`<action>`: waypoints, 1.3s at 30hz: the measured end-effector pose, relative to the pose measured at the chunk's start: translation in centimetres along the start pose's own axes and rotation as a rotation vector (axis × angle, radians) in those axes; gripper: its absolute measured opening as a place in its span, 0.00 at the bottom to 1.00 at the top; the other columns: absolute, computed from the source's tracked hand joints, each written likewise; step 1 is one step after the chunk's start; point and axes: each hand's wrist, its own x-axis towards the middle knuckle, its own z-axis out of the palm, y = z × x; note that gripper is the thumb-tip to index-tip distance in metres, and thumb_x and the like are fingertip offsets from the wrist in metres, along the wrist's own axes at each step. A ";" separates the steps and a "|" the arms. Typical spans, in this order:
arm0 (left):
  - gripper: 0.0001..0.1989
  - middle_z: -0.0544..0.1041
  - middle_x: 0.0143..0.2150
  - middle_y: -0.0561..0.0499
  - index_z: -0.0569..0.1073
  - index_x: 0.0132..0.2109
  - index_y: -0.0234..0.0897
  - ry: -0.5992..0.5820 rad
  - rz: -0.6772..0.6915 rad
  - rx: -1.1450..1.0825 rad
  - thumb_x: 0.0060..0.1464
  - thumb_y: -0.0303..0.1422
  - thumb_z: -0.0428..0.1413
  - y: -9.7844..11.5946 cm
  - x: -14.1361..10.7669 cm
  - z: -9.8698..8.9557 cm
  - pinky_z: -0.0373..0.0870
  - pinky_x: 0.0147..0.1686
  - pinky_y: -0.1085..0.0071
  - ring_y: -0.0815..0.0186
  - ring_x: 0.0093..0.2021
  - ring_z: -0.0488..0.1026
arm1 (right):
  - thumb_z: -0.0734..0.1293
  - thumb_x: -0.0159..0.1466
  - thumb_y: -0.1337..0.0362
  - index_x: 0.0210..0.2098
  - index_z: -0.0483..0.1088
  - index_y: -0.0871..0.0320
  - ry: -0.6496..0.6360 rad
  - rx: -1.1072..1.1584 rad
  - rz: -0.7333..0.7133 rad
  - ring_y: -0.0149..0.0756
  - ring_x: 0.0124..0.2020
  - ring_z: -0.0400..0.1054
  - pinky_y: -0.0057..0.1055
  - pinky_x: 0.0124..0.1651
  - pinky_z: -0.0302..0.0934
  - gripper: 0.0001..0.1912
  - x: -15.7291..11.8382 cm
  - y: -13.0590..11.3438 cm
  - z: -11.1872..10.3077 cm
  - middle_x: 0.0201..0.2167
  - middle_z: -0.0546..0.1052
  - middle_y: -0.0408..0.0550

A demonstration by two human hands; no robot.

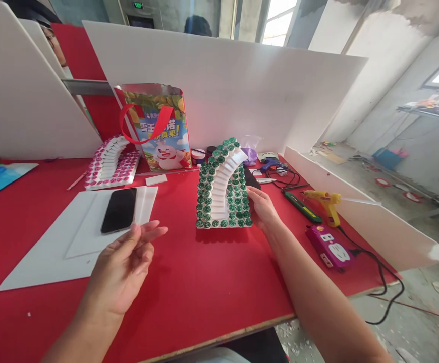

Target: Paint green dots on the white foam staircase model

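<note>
My right hand (263,207) grips the right edge of a white model staircase (219,194) trimmed with rows of green round gems. It is held upright over the red table, its curved white steps facing me. My left hand (124,262) hangs in the air at the left, palm turned inward, fingers loosely apart and nothing in them. Just beyond that hand, a black smartphone (119,210) lies on stacked white boards (45,252). A similar staircase with pink gems (109,164) stands at the back left.
A colourful gift bag (162,131) stands behind, against a white partition (234,85). On the right lie a yellow glue gun (327,201), a green pen-like tool (302,205), a purple power socket (329,248) and black cables. A blue packet (3,176) is at the far left.
</note>
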 end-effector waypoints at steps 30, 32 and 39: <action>0.17 0.83 0.40 0.35 0.78 0.41 0.22 -0.186 -0.722 -0.347 0.71 0.27 0.47 -6.6 -5.3 5.0 0.81 0.43 0.66 0.60 0.39 0.84 | 0.66 0.69 0.58 0.46 0.79 0.55 -0.362 -1.046 -0.572 0.41 0.44 0.75 0.36 0.47 0.72 0.12 -10.7 -2.4 0.3 0.46 0.80 0.53; 0.19 0.81 0.31 0.43 0.77 0.38 0.25 -0.193 -0.749 -0.402 0.72 0.28 0.44 -7.0 -5.5 5.1 0.78 0.31 0.72 0.67 0.29 0.81 | 0.67 0.70 0.58 0.50 0.78 0.54 -0.555 -1.196 -0.751 0.45 0.53 0.73 0.40 0.52 0.71 0.13 -13.8 -1.8 0.7 0.51 0.80 0.55; 0.20 0.80 0.32 0.46 0.77 0.41 0.25 -0.340 -0.932 -0.372 0.73 0.32 0.44 -8.6 -6.9 5.9 0.74 0.35 0.71 0.71 0.26 0.76 | 0.62 0.72 0.67 0.52 0.75 0.53 -0.389 -1.247 -0.925 0.41 0.45 0.76 0.37 0.46 0.74 0.13 -17.7 0.3 -1.6 0.46 0.82 0.52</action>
